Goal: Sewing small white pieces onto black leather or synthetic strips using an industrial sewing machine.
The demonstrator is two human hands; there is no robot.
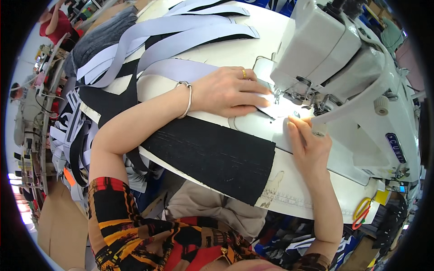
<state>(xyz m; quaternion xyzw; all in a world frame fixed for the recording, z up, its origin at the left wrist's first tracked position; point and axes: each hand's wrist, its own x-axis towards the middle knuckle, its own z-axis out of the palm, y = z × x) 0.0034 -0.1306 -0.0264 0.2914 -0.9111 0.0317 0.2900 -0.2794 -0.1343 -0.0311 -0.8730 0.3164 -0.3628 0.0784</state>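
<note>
My left hand (228,92) lies flat beside the needle area of a white sewing machine (316,49), its fingers stretched toward the lit presser foot (276,97). A pale lavender fabric strip (181,67) runs in under this hand, and a dark edge of cloth shows below its fingers. Right of the foot, my right hand (307,137) has thumb and forefinger brought together at the machine bed. What they pinch is lost in the lamp's glare. Nearer me, a black fabric panel (212,158) with faint stitch lines lies on the table, partly beneath my left forearm.
Several lavender and black strips (194,38) spread over the far table (271,27). Dark grey cloth (101,38) is heaped at far left, with strips hanging off the left edge. Yellow-and-red-handled scissors (361,213) lie at the right corner. Another person (56,25) is at upper left.
</note>
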